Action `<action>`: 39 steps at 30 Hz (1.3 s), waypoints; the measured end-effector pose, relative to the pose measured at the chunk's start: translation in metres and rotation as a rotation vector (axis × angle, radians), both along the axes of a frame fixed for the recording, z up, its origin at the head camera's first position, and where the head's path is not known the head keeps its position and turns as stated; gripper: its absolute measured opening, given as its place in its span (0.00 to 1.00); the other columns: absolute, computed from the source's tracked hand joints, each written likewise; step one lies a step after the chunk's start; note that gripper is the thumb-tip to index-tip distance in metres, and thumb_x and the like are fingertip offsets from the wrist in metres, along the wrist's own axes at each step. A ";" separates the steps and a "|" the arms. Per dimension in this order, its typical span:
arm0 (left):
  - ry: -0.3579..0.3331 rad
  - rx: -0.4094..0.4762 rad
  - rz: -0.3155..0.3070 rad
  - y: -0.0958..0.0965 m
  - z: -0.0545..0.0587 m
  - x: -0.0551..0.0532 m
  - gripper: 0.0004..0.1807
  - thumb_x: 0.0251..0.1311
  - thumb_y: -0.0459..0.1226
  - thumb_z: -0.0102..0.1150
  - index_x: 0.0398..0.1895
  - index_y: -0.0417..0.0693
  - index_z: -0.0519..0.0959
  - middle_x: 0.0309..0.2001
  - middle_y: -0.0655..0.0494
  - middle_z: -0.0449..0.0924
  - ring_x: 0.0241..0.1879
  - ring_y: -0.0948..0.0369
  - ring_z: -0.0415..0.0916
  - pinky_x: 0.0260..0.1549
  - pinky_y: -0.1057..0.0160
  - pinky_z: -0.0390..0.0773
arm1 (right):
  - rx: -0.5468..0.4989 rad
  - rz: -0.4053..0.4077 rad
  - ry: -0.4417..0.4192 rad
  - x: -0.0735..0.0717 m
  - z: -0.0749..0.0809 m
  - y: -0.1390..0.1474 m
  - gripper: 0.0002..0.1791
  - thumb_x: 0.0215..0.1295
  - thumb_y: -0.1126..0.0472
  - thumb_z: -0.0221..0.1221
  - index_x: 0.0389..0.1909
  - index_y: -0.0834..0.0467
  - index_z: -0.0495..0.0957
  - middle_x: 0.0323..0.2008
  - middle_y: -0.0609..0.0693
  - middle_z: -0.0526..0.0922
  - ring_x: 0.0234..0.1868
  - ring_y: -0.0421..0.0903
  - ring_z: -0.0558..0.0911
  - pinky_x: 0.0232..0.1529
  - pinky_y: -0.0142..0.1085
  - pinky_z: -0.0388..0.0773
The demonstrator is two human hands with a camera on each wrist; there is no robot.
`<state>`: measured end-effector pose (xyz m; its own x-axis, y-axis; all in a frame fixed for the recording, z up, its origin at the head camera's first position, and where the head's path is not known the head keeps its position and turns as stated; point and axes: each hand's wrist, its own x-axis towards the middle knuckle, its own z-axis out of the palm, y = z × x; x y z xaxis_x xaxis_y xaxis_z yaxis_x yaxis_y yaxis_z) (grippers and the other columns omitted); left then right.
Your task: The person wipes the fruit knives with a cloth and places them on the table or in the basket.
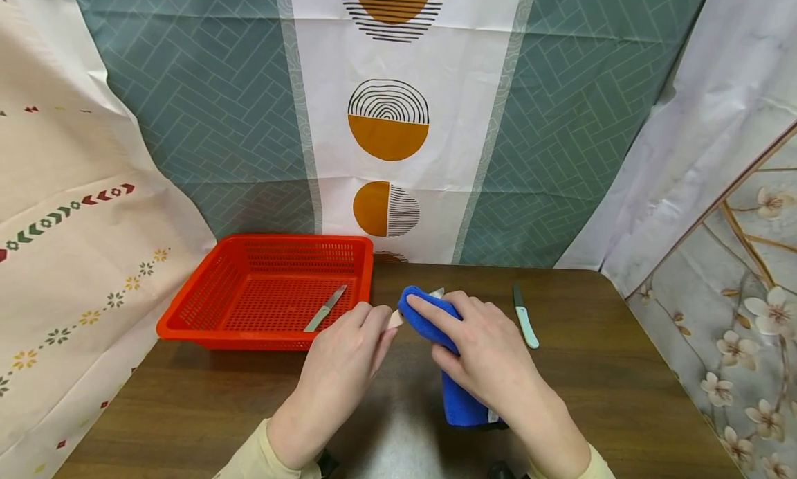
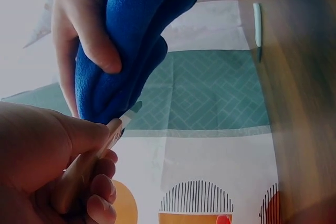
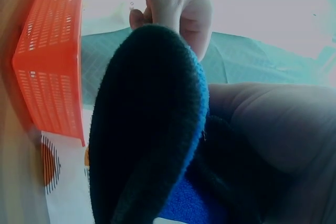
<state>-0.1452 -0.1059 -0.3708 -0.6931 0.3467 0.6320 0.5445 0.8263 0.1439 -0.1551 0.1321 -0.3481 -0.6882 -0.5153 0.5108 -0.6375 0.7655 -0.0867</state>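
My left hand [image 1: 345, 351] grips a small knife by its pale handle [image 2: 79, 179], in front of me above the table. My right hand [image 1: 482, 340] holds a folded blue cloth [image 1: 463, 399] around the knife's blade, with the blade tip [image 1: 438, 293] showing past the cloth. In the left wrist view the thumb lies along the handle, and the cloth [image 2: 131, 30] sits right beside it. The cloth hides most of the blade, and its lower part hangs below my right hand. The right wrist view shows the cloth [image 3: 194, 203] mostly in shadow.
A red plastic basket [image 1: 205, 342] stands at the back left, with a knife [image 1: 326, 309] lying in it. Another knife, with a pale green handle [image 1: 526, 327], lies on the brown table [image 1: 598, 375] right of my right hand. Patterned cloths hang behind and at both sides.
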 end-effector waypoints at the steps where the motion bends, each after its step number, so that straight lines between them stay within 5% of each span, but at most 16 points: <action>1: 0.003 -0.001 0.001 0.000 0.000 0.000 0.13 0.69 0.41 0.78 0.48 0.49 0.83 0.33 0.59 0.75 0.29 0.63 0.70 0.24 0.67 0.75 | -0.002 -0.001 0.000 0.000 0.000 0.001 0.40 0.66 0.57 0.74 0.80 0.38 0.75 0.59 0.53 0.84 0.49 0.52 0.87 0.51 0.49 0.84; 13: 0.034 -0.004 0.003 0.001 -0.001 0.000 0.14 0.67 0.40 0.79 0.48 0.48 0.83 0.32 0.60 0.74 0.27 0.63 0.67 0.22 0.66 0.72 | -0.027 -0.024 -0.010 -0.010 -0.002 0.011 0.40 0.66 0.59 0.72 0.80 0.39 0.76 0.52 0.52 0.84 0.42 0.50 0.85 0.44 0.47 0.82; 39: 0.074 0.004 0.007 0.000 -0.002 -0.001 0.15 0.65 0.38 0.80 0.46 0.49 0.81 0.31 0.59 0.72 0.26 0.61 0.67 0.21 0.64 0.71 | -0.045 -0.175 -0.098 -0.027 -0.001 0.039 0.40 0.70 0.59 0.69 0.82 0.40 0.72 0.56 0.56 0.83 0.48 0.54 0.85 0.51 0.55 0.84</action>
